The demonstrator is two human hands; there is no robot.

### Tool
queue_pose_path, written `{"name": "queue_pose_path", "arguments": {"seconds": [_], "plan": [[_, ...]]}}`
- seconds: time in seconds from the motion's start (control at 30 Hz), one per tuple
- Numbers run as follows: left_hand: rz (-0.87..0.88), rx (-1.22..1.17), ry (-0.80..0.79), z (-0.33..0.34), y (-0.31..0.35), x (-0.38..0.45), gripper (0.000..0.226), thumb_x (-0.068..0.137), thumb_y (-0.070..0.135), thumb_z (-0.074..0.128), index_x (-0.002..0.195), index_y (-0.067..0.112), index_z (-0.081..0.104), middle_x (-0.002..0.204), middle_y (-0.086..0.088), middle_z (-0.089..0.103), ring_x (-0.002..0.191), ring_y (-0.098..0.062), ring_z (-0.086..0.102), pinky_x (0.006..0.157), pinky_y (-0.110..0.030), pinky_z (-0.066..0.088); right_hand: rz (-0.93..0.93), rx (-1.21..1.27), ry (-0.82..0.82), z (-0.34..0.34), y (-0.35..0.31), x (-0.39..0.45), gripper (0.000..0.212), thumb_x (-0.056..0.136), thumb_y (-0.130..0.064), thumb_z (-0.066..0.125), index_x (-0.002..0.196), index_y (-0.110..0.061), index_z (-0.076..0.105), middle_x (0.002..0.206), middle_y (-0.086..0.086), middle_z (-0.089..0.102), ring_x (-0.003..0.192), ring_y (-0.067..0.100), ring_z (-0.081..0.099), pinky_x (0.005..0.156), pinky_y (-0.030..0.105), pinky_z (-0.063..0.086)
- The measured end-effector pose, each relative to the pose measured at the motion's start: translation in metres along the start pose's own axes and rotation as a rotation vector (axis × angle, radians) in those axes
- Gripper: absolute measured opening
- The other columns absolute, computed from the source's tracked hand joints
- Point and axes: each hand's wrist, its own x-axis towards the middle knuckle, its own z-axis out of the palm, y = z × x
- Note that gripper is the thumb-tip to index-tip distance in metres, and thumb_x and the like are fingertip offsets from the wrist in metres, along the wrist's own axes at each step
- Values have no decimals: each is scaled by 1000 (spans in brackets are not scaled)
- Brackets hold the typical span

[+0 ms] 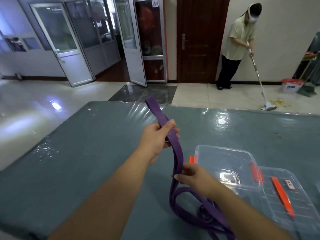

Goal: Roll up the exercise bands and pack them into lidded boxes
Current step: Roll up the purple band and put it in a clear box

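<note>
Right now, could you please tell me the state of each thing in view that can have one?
Purple band: unrolled, held up, its far end stiffly raised, lower part looped loosely on the table.
Left hand: grips the band higher up.
Right hand: pinches the band lower down.
Clear box: open, empty.
Lid: off, lying beside the box.
Glass door: open.
Brown door: closed.

Layout on the table (69, 153): left hand (155, 137) at centre holds the band (174, 148); right hand (192, 175) at 5 o'clock of it, on the same band. Box (225, 163) at 3 o'clock of the right hand; lid (294, 205) at 4 o'clock, touching the box. Person with mop (259, 87) at 1 o'clock, beyond the table.
</note>
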Motion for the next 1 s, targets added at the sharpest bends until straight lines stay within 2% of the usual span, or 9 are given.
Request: {"name": "queue_pose_path", "arguments": {"seconds": [0.1,0.23,0.33,0.43,0.57,0.67,0.73,0.9,1.0], "plan": [[-104,-70,49,-17,-10,5,35,104,40,61,106,6,69,93,-12,79,80,-23,75,75,-35,65,-40,-109,27,1,-9,1,22,98,-8,68,114,-21,74,106,-4,81,103,15,76,98,37,59],[-283,42,-15,-32,-45,0,51,105,52,50,119,8,70,114,-15,77,93,-26,71,88,-39,60,-117,-101,145,-4,-38,6,12,97,-10,71,106,-13,76,93,8,80,83,16,74,81,37,63],[-275,206,-273,-39,-79,-19,30,101,24,56,118,8,75,115,-10,78,103,-21,68,95,-35,50,-145,-241,163,-4,-61,11,9,95,-21,74,94,-12,74,74,4,75,62,12,68,64,35,58],[-248,317,-459,-49,-107,-40,31,95,-4,59,117,13,74,109,3,78,104,-9,69,93,-18,50,-105,-368,218,-1,-75,17,30,93,-30,76,77,-10,60,63,5,68,54,21,68,58,38,55],[-226,374,-418,-38,-127,-50,18,102,5,62,115,10,73,108,-1,77,95,-6,70,84,-14,53,-106,-252,256,5,-86,24,33,90,-32,76,90,0,68,75,15,76,59,34,73,64,53,62],[-219,207,-266,-28,-125,-46,15,105,7,57,107,8,72,106,-13,79,96,-22,73,92,-35,60,-137,-127,302,4,-91,25,38,96,-38,69,90,0,71,78,16,76,66,37,72,66,50,61],[-204,136,-238,-25,-111,-45,16,106,7,55,106,8,70,98,-9,81,91,-24,75,91,-42,61,-141,-51,317,0,-85,23,41,102,-42,58,94,-4,73,88,14,77,78,36,72,65,45,57],[-140,-38,-156,-14,-64,-38,19,110,12,48,115,5,65,102,-12,77,83,-21,77,64,-26,61,112,135,213,-8,-29,-7,44,107,-46,47,112,-14,77,104,8,80,97,23,72,98,44,54],[-106,-81,-138,-9,-41,-32,19,111,14,45,113,7,62,97,-8,77,73,-15,76,62,-27,62,198,241,37,-4,4,-31,38,100,-38,66,122,-8,71,114,16,78,106,24,74,103,41,55]]}}
